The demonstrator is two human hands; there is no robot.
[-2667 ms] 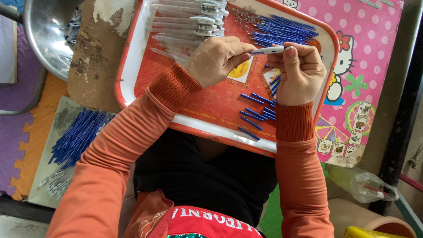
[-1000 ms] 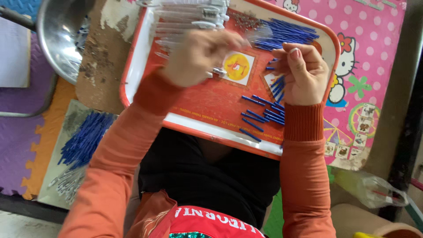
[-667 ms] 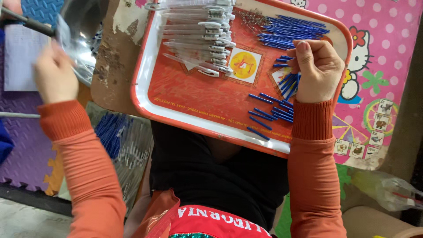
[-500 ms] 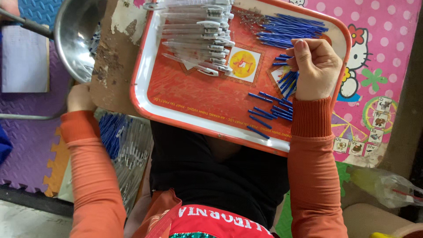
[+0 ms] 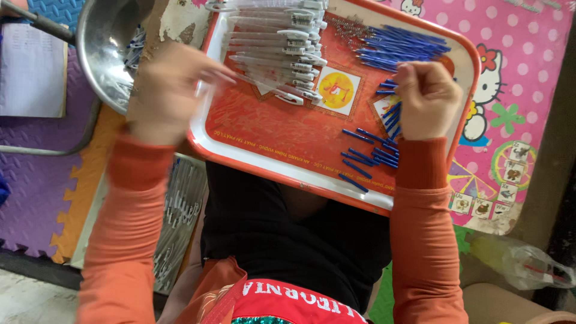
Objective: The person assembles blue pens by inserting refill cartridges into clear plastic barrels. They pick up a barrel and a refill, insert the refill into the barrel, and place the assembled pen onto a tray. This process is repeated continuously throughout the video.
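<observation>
A red tray (image 5: 288, 173) with a white rim rests on my lap. Clear pen barrels (image 5: 276, 48) are stacked at its far left, and a pile of blue pen pieces (image 5: 403, 45) lies at the far right. More blue pieces (image 5: 366, 157) are scattered near the front right. My right hand (image 5: 429, 99) is fisted on a bunch of blue pieces (image 5: 391, 115) above the tray. My left hand (image 5: 174, 90) is blurred at the tray's left edge, fingers stretched toward the clear barrels, with nothing visible in it.
A metal bowl (image 5: 108, 48) stands at the far left beside a paper pad (image 5: 33, 78). A box of assembled pens (image 5: 180, 216) lies by my left knee. A pink cartoon mat (image 5: 516, 90) is under the tray, and a clear plastic bag (image 5: 522, 264) is at the lower right.
My left hand carried a pen off the tray to the left, near the bowl and the box, and has come back to the tray's edge. My right hand stayed fisted on the blue pieces.
</observation>
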